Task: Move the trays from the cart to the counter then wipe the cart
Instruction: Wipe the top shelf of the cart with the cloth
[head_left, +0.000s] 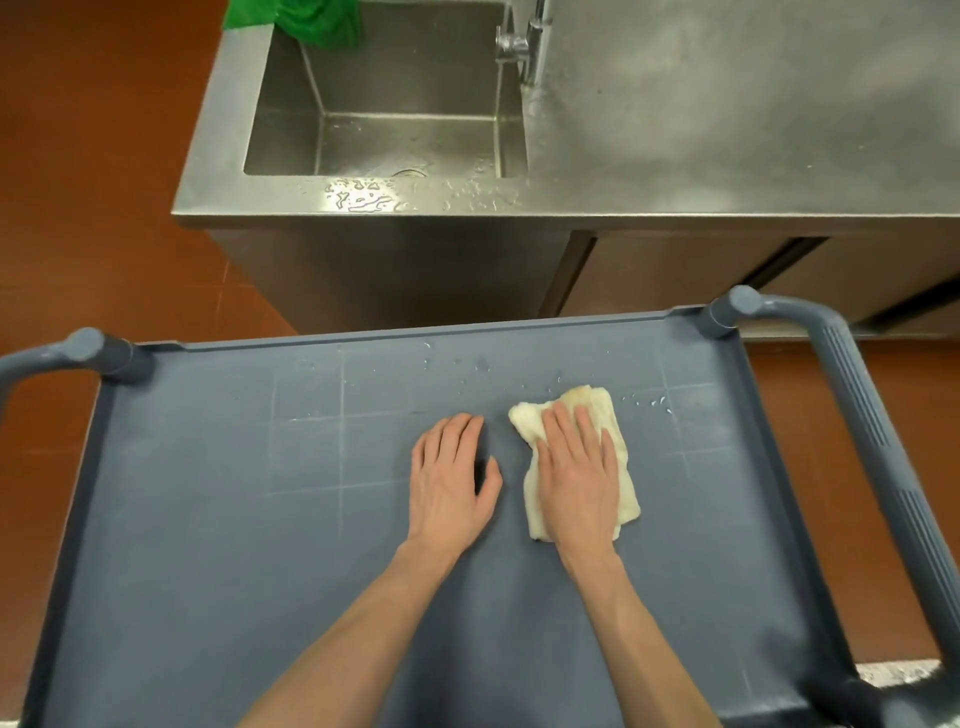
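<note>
The wiping step is judged in hand — a pale cloth (576, 457) is pressed flat under the right hand (576, 473) at centre frame on the cart (208, 519); the left hand (449, 478) rests open beside it. No trays are seen. Droplets (649, 402) just above are next to be swept.

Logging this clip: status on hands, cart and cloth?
Right hand flat on white cloth, pressing it to cart. Left hand open on cart top. No trays on cart; droplets ahead of cloth.

Matt plastic cart (208, 519), terry cloth (623, 488), steel counter (727, 130)
</note>
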